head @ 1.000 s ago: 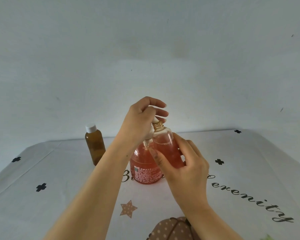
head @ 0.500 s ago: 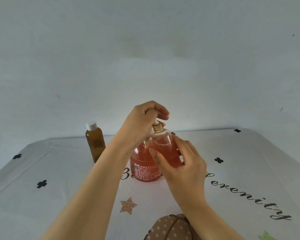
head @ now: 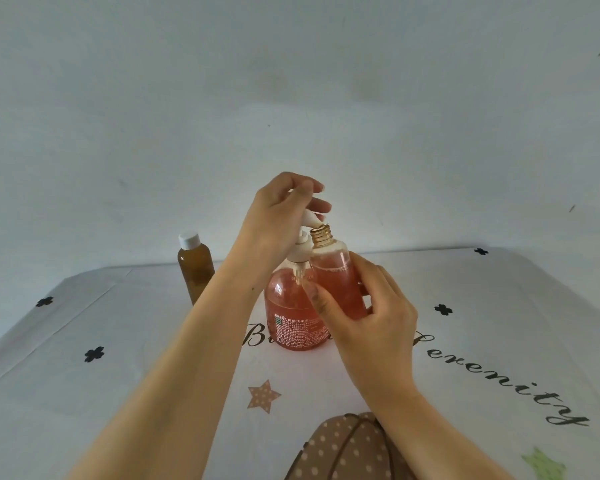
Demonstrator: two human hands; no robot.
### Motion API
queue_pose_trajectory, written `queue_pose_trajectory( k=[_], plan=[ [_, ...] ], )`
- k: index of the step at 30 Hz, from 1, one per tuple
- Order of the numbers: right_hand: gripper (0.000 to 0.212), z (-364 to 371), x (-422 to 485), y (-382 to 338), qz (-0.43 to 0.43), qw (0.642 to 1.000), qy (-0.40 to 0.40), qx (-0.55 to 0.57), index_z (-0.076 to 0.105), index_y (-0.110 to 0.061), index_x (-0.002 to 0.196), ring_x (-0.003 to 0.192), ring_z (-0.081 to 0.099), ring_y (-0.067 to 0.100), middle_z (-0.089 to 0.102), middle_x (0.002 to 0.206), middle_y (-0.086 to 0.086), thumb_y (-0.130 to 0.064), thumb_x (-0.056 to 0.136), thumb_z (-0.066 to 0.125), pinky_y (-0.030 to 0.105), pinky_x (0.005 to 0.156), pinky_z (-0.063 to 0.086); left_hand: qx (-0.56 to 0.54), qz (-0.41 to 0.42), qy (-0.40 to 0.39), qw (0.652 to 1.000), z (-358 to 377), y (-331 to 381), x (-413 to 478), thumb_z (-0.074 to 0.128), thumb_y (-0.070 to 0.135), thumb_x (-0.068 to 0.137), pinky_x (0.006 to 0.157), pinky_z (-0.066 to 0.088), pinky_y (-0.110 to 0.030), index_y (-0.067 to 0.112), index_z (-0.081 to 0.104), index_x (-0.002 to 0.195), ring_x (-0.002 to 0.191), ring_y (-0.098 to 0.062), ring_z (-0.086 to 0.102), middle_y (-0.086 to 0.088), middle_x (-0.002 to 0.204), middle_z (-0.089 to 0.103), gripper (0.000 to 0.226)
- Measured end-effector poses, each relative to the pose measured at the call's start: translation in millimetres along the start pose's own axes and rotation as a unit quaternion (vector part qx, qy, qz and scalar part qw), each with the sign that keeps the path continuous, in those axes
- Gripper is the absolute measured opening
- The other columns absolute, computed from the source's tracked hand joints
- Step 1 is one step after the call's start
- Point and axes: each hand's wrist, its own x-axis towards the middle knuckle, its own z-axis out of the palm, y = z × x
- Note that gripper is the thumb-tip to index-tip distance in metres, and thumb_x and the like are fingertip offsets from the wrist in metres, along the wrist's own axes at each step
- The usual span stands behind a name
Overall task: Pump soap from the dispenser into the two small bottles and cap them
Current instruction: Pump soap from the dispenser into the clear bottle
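The left hand [head: 284,216] hides most of the dispenser [head: 291,317] pump; only the spout [head: 310,221] shows under its curled fingers, which clasp the pump. Just under that spout the right hand [head: 371,317] grasps 1 part-filled open bottle [head: 336,282]. Left of both grips stands 1 capped bottle [head: 194,268].

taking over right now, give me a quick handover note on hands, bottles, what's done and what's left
Left hand curls over the pump head of the dispenser, nozzle at the mouth of the open small bottle.
Right hand grips that bottle, raised beside the dispenser.
Done: capped small bottle stands back left; open one mostly full.
Left: top up, cap it; cap not in view.
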Motion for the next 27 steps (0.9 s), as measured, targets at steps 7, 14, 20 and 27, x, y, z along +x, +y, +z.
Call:
queue_pose_trajectory(
  k=[7, 14, 20, 27],
  plan=[
    [0.058, -0.3, 1.5, -0.5, -0.004, 1.0, 0.007, 0.003, 0.066, -0.03, 0.117, 0.088, 0.064, 0.002, 0.067, 0.098, -0.018, -0.072, 0.077, 0.06, 0.037, 0.076, 0.058, 0.001, -0.016, -0.007, 1.0, 3.3, -0.2, -0.8, 0.041, 0.019, 0.1, 0.081, 0.055, -0.038, 0.015, 0.066, 0.097, 0.091, -0.021, 0.069, -0.007, 0.092, 0.073, 0.025],
    [0.058, -1.6, 1.1, -2.3, -0.012, 1.0, 0.011, 0.013, 0.067, -0.029, 0.117, 0.087, 0.065, 0.004, 0.068, 0.099, -0.017, -0.071, 0.078, 0.061, 0.036, 0.074, 0.057, 0.0, -0.011, -0.011, 1.0, 5.2, -0.8, -3.1, 0.047, 0.019, 0.098, 0.074, 0.056, -0.045, 0.014, 0.065, 0.096, 0.089, -0.034, 0.067, -0.006, 0.09, 0.073, 0.019],
    [0.057, -1.5, 1.3, -2.3, -0.005, 1.0, 0.003, 0.011, 0.067, -0.031, 0.117, 0.088, 0.065, 0.004, 0.068, 0.099, -0.017, -0.072, 0.077, 0.061, 0.036, 0.076, 0.057, 0.003, 0.0, -0.022, 1.0, 5.2, -1.4, -4.0, 0.038, 0.006, 0.096, 0.075, 0.052, -0.056, 0.016, 0.064, 0.104, 0.078, -0.022, 0.069, -0.005, 0.089, 0.073, 0.029],
    [0.059, -0.1, -0.8, 2.1, 0.004, 1.0, -0.004, 0.001, 0.067, -0.032, 0.116, 0.086, 0.064, 0.003, 0.066, 0.097, -0.018, -0.074, 0.075, 0.059, 0.031, 0.073, 0.057, 0.026, -0.013, -0.052, 0.998, 7.4, -8.4, -3.6, 0.037, 0.005, 0.094, 0.076, 0.056, -0.049, 0.02, 0.068, 0.097, 0.076, -0.01, 0.069, 0.0, 0.088, 0.073, 0.035]
  ],
)
